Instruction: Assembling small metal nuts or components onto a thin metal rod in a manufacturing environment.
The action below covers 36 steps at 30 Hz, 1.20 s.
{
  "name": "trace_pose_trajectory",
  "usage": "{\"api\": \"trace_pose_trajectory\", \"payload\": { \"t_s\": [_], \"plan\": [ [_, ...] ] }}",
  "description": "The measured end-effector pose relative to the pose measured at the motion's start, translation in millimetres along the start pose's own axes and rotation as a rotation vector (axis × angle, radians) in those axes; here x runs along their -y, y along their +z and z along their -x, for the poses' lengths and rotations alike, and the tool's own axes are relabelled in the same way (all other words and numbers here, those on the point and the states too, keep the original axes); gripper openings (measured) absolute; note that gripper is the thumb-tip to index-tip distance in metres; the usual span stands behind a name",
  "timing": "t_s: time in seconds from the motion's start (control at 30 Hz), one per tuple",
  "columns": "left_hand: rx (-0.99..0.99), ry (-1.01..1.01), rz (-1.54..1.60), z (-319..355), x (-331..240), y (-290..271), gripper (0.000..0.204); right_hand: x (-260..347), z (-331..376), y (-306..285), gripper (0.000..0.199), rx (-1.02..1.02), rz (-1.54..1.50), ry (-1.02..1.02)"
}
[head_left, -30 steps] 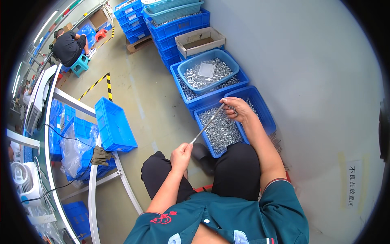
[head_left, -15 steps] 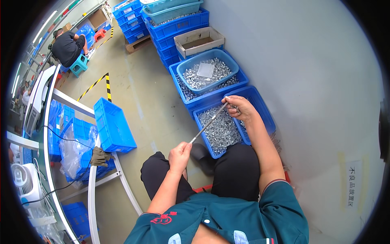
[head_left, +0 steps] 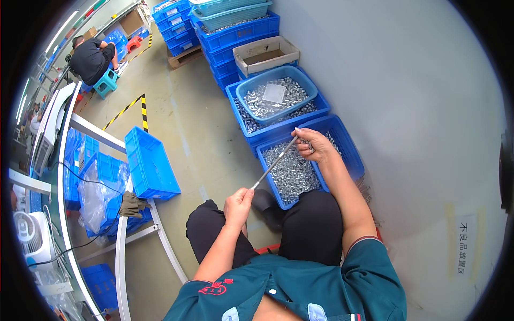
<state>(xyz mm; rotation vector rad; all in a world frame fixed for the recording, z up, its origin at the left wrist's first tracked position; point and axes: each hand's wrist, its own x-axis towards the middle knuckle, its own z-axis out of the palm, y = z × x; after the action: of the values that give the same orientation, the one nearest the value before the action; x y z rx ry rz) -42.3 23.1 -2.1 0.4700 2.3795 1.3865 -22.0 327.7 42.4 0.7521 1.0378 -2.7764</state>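
The left hand point(head_left: 239, 207) pinches the near end of a thin, straight grey metal rod point(head_left: 276, 162), which slants away rightward to the right hand point(head_left: 315, 144), pinching its far end. The right hand is nearer the blue rectangular plastic bin point(head_left: 273, 187) of small silver metal pieces point(head_left: 293, 177), reaching over it beyond the knees.

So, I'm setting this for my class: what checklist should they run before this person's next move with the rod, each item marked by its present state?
1. Left fingers gripping rod near its lower end: ok.
2. Right fingers gripping its upper end: ok.
3. Rod looks straight: ok.
4. Rod's lower tip visible: not ok, hidden in the left hand.
5. Blue basket stocked with metal parts: ok.
6. Rod fastened to anything: cannot tell.
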Motion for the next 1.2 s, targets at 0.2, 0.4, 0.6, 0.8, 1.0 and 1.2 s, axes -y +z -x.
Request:
{"api": "trace_pose_trajectory", "payload": {
  "t_s": [0.2, 0.4, 0.6, 0.8, 1.0, 1.2],
  "plan": [
    [0.014, -0.030, 0.054, -0.4, 8.5, 4.2, 0.031, 6.0, 7.6, 10.7, 0.016, -0.067, 0.234, -0.114],
    [0.133, -0.038, 0.364, -6.1, 4.6, 17.0, 0.033, -2.6, 7.3, 18.8, 0.019, -0.021, 0.368, -0.044],
    [0.302, -0.222, 0.620, -17.8, -23.2, 24.0, 0.033, -18.0, 6.2, 35.1, 0.030, 0.090, 0.474, 0.076],
    [0.323, -0.296, 0.770, -38.0, -47.3, 42.4, 0.033, -24.8, 6.1, 40.7, 0.033, 0.144, 0.515, 0.148],
    [0.343, -0.280, 0.792, -37.2, -44.1, 41.9, 0.034, -21.2, 4.4, 8.3, 0.030, 0.182, 0.185, 0.181],
    [0.304, -0.252, 0.737, -20.7, -35.8, 23.9, 0.033, -22.8, -6.8, -3.2, 0.026, -0.083, -0.147, 0.223]
  ]
}}
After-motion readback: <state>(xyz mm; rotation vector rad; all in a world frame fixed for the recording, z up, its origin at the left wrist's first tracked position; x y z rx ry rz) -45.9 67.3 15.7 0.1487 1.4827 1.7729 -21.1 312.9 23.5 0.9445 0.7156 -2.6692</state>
